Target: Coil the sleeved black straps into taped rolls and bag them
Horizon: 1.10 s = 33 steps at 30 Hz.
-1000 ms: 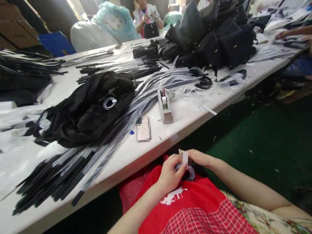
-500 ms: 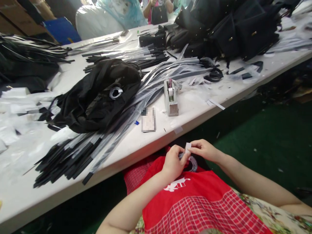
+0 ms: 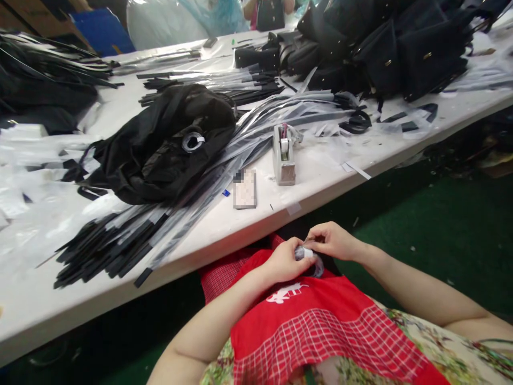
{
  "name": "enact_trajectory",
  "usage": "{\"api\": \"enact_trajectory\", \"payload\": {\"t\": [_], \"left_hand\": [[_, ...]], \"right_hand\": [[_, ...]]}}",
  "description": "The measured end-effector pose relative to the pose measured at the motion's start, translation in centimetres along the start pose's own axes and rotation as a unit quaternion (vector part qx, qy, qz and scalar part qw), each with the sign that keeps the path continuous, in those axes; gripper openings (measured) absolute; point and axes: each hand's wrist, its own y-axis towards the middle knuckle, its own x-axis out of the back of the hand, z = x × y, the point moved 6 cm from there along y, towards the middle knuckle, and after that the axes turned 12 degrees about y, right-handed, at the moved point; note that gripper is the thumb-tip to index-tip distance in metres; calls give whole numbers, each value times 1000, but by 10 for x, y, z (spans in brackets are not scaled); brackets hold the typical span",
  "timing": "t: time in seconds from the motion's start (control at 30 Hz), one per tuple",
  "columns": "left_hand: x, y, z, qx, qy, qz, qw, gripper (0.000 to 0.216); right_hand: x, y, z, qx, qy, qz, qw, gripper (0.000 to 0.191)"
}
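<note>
Over my lap, in front of the red apron [image 3: 256,315], my left hand [image 3: 286,262] grips a coiled strap [image 3: 318,266] wrapped in clear plastic. A short white strip of tape [image 3: 308,252] lies across the coil near my left thumb. My right hand [image 3: 331,240] is closed in a pinch at the far end of that strip, against the coil's upper edge; its fingertips are partly hidden. On the table, a similar coil [image 3: 193,142] with a white band rests in a crumpled black bag [image 3: 160,144].
A tape dispenser [image 3: 284,155] stands near the front edge of the table [image 3: 224,235], right of a blurred card [image 3: 245,190]. Plastic-wrapped black straps [image 3: 108,246] lie in bundles. Black bags [image 3: 385,53] are piled at the back right. Another person's hands hold a bag [image 3: 270,13] across the table.
The white tape strip stood up between my fingers before; now it lies down over the coil. My right hand has shifted slightly toward the strip's far end.
</note>
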Motion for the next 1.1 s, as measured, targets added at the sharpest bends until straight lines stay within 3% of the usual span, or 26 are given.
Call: {"api": "enact_trajectory", "payload": {"t": [0.07,0.13,0.33,0.53,0.63,0.7,0.77,0.83,0.93,1.1], "left_hand": [[-7,2,8,40,-106,72,991,34],[-7,3,12,63,-206,86,973,37],[12,6,13,51,-378,54,923,38],[31,4,21,63,-347,-38,935,46],[35,1,27,62,-312,-86,944,46],[34,1,32,60,-296,-103,948,45],[31,2,36,60,-282,-108,951,44],[27,3,41,60,-270,-112,954,45],[24,3,47,53,-266,-125,954,47],[25,3,54,46,-276,-117,953,49]], "right_hand": [[-3,-4,13,59,-81,17,995,22],[-8,-10,24,117,-149,51,980,24],[-16,-19,34,201,-239,55,948,48],[-10,-1,39,220,-178,37,958,45],[30,38,40,195,-114,-90,970,32],[69,74,38,148,-58,-221,962,30],[99,112,35,96,-15,-307,947,29],[115,146,32,60,12,-334,941,30],[115,178,28,39,53,-325,943,32],[96,168,24,50,94,-339,935,30]]}}
